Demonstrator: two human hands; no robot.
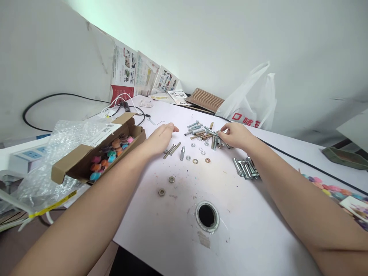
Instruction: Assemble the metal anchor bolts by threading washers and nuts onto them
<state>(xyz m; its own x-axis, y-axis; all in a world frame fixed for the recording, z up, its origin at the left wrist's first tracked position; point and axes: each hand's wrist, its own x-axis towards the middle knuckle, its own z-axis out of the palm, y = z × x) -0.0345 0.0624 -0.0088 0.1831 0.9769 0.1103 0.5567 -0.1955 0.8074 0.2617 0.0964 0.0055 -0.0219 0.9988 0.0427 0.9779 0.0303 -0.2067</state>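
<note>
A long silver bolt (211,131) is pinched between the fingertips of the right hand (236,135); it sticks out leftward from those fingertips, tilted a little, with its far end over the loose heap of bolts (201,132). That heap, silver and brass-coloured pieces lying crosswise, sits just beyond and to the left of the right fingertips, and between the two hands. The right fingers are curled in on the bolt, the knuckles raised off the table (178,230).

The left hand (159,138) lies palm down and flat, the fingers stretched out and relaxed, gripping nothing. Its fingertips point toward the heap and stop short of it. Just beside the left fingers, on the near side, lie two thin rods (171,149) side by side, and a short silver sleeve (182,153) a little further right. Whether the hand touches the rods cannot be told.

Nearer than both sets of fingertips, small washers and nuts (198,153) are scattered on the white surface, and two bigger nuts (166,186) lie apart under the left forearm's line. Beside the right wrist, on its near side, a bundle of stubby silver bolts (246,168) lies together.

Nearer still there is a round hole (207,215) with a metal ring in the table. Left of the left forearm stands an open cardboard box (86,161) of coloured caps, with bubble wrap (57,145) behind it. Beyond the right hand a white plastic bag (253,103) leans at the wall.
</note>
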